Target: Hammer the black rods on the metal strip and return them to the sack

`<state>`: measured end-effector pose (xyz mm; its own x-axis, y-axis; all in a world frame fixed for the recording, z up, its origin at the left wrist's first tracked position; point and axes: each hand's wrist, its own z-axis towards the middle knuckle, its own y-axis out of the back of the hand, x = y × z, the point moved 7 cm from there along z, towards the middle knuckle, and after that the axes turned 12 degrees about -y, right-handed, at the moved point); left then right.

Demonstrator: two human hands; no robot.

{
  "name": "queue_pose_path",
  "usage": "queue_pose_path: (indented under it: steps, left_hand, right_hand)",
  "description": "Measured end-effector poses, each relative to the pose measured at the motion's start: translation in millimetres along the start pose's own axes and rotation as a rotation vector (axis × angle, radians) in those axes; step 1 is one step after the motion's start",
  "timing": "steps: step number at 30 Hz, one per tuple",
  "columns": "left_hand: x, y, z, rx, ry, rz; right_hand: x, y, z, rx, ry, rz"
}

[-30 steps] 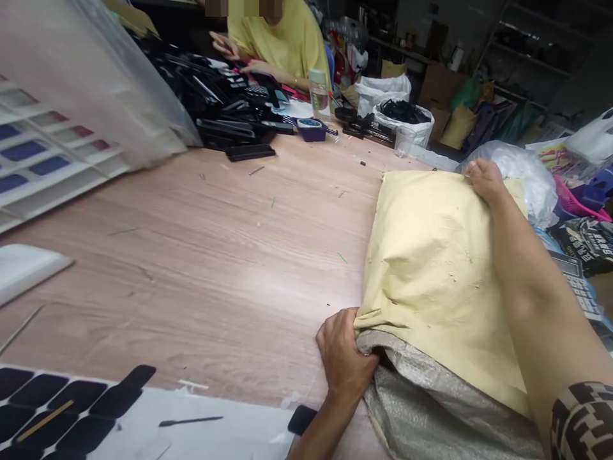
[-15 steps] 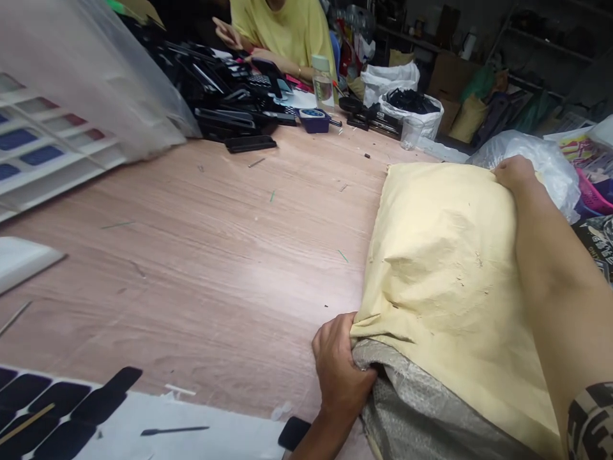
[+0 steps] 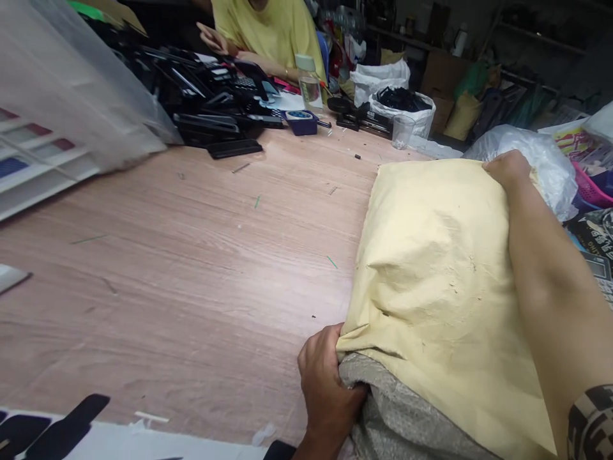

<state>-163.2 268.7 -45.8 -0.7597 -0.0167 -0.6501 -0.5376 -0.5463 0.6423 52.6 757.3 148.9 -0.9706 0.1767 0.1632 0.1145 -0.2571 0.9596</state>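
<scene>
A large pale yellow sack (image 3: 440,281) with a grey woven lining (image 3: 397,421) lies on the right side of the wooden table (image 3: 201,255). My left hand (image 3: 325,390) is closed on the sack's near mouth edge, where yellow meets grey. My right hand (image 3: 507,167) reaches over the sack and grips its far top corner, fingers curled out of sight behind it. My right forearm rests along the sack's right side.
A person in a yellow shirt (image 3: 268,32) sits at the far end behind a pile of black parts (image 3: 211,108). A water bottle (image 3: 309,83), a clear cup (image 3: 402,131) and white bags (image 3: 407,108) stand there. A clear plastic bag (image 3: 541,160) lies beyond the sack.
The sack has shifted a little toward me and left with both hands on it. My right hand moved right along the far edge. The view has panned right, so the white sheet slid out.
</scene>
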Motion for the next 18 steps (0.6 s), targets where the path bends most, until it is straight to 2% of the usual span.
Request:
queue_pose_path:
  steps: [5,10,13,18]
  left_hand:
    - [0.6,-2.2,0.1,-0.052,0.040,0.008]
    - [-4.5,2.7,3.6,-0.189,0.116,-0.156]
    - [-13.7,7.4,7.4,-0.250,0.078,-0.224]
    - [-25.6,15.5,11.1,-0.295,-0.005,-0.226]
  right_hand:
    - [-4.8,21.0,-37.0,-0.113,-0.041,0.144]
    - [-0.6,52.8,-83.7,-0.224,0.085,0.267]
    - [1.2,87.0,-128.2,-0.293,0.213,0.430]
    - [-8.4,156.9,-213.2,-0.358,0.493,0.783]
